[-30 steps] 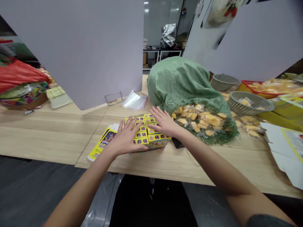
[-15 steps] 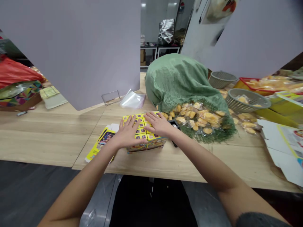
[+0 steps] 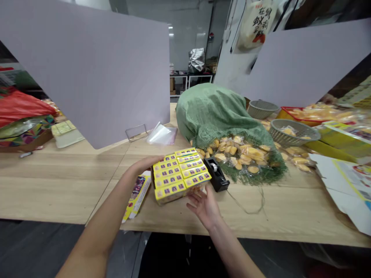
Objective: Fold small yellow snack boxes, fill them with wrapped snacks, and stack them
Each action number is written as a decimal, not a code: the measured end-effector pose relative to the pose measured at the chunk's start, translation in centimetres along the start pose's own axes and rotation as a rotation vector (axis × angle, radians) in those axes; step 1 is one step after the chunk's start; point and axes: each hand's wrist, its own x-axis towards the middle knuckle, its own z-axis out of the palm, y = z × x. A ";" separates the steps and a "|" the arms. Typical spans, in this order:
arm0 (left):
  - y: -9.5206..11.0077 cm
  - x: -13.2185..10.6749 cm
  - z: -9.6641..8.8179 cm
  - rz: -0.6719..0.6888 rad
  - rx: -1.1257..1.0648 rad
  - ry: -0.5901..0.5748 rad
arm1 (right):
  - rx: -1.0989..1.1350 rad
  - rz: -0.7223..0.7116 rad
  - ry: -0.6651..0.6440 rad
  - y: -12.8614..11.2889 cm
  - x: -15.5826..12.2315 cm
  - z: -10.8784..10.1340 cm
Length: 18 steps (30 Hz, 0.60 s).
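A block of several small yellow boxes (image 3: 180, 174) is lifted off the wooden table (image 3: 58, 181), tilted toward me. My left hand (image 3: 145, 165) grips its left side, fingers curled round the far edge. My right hand (image 3: 204, 204) supports the block from below at the near right corner, fingers under it. Flat yellow printed cartons (image 3: 136, 195) lie on the table just left of the block.
A black tape dispenser (image 3: 216, 178) stands right of the boxes. Behind it a green mesh sack (image 3: 214, 112) spills wrapped yellow snacks (image 3: 243, 150). Grey baskets (image 3: 292, 131), a clear plastic bag (image 3: 162, 135), red bags at far left and white sheets at right surround the work area.
Both hands were pressed flat on top of the boxes on the table; now they hold the block from the side and below, lifted and tilted. The tape dispenser is uncovered.
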 end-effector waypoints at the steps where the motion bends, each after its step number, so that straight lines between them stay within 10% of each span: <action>1: 0.1 -1.3 0.7 0.015 0.003 -0.064 | -0.003 -0.028 0.044 -1.0 0.7 0.4; 7: -3.4 -10.6 7.6 0.125 -0.189 -0.044 | -0.244 -0.142 -0.131 -11.1 2.1 1.8; 13: -9.5 -12.0 15.1 0.032 -0.375 0.141 | -1.114 -0.636 -0.247 -14.4 1.3 6.2; 18: -11.2 -12.4 12.9 -0.260 -0.284 -0.425 | -1.505 -0.615 -0.396 -11.3 0.1 8.1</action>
